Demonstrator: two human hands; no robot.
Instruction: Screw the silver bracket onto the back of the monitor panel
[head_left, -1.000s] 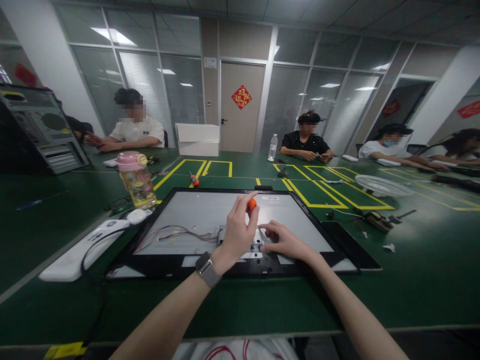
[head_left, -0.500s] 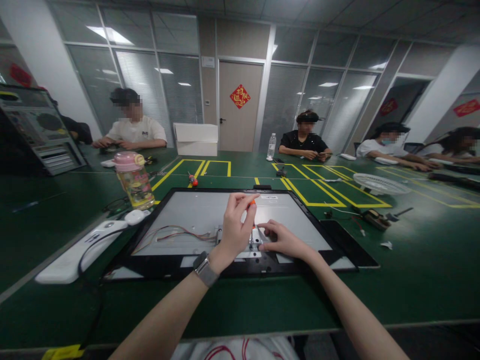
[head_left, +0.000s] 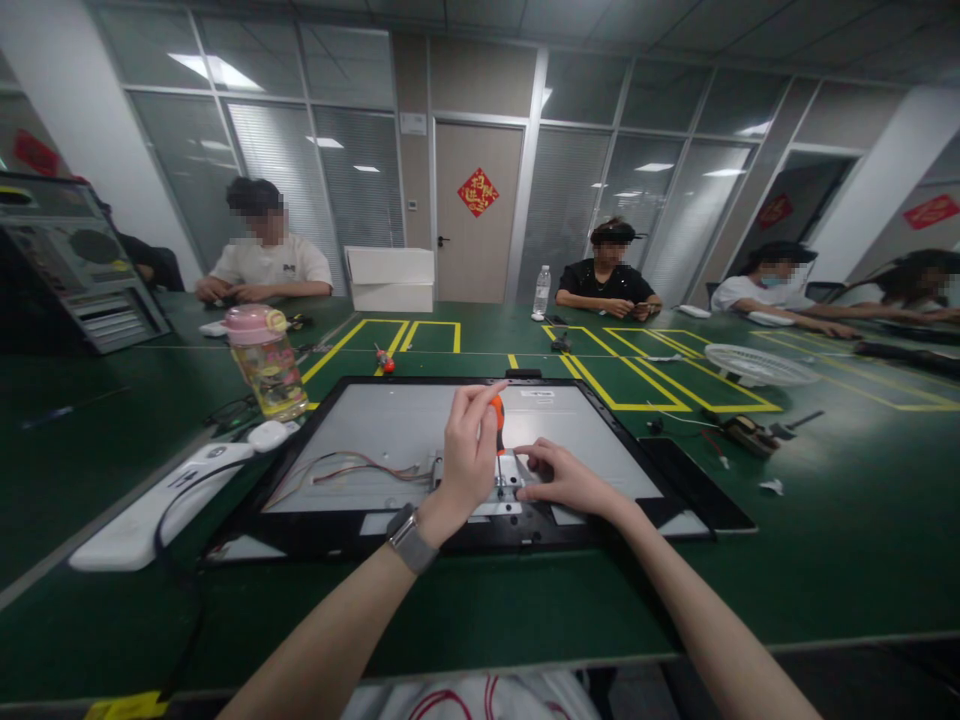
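Note:
A display panel (head_left: pixel 420 410) with a grey metal back and black frame lies flat in front of me. My left hand (head_left: pixel 471 445), with a watch on its wrist, is closed around an orange-and-black screwdriver (head_left: pixel 499 425); the screwdriver stands upright, its shaft reaching down to a small metal bracket (head_left: pixel 508 468) near the panel's front edge. My right hand (head_left: pixel 559 477) has thumb and index finger at either side of the bracket's right end, close to the screwdriver's tip. Thin wires (head_left: pixel 352 468) run left from the bracket. The left palm hides part of the bracket.
A white power strip (head_left: pixel 161 505) and a pink-lidded bottle (head_left: pixel 262 365) stand left of the panel. Right of it lie a black flat piece (head_left: pixel 697 485) and a dark tool (head_left: pixel 750 436). Farther off is another red-handled screwdriver (head_left: pixel 386 362). Several people sit across the table.
My left hand has turned on the screwdriver handle, its fingers shifting left and straightening, so more of the orange handle shows. My right hand stays at the bracket.

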